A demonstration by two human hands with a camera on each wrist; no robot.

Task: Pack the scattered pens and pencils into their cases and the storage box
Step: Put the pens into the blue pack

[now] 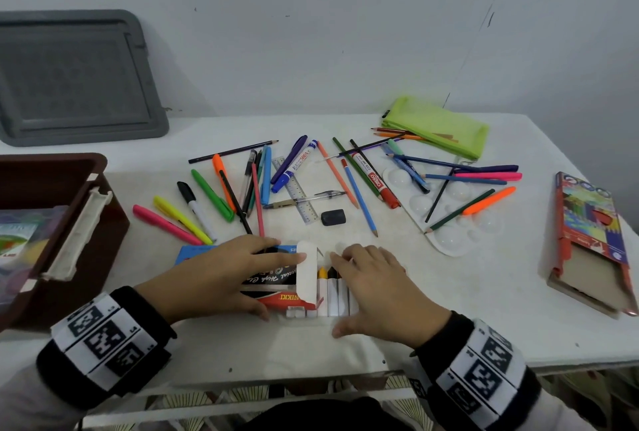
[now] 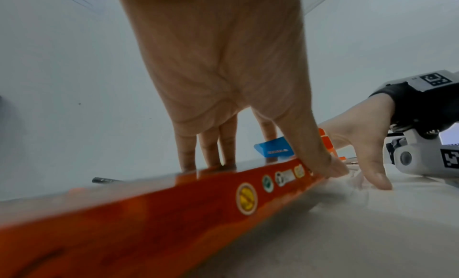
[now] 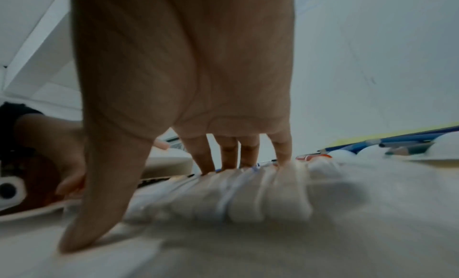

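An orange-and-black crayon box lies at the near middle of the white table, its white end flap standing open to the right. My left hand rests flat on it, fingers straight on top and thumb against the near side. The left wrist view shows those fingers standing on the box. A row of white-wrapped crayons sticks out of the open end. My right hand lies over the crayons with straight fingers, its thumb on the table.
Scattered pens and pencils, a ruler, a black eraser and a white palette fill the table's middle. A brown storage box stands left, its grey lid behind. A green pouch and a pencil case lie right.
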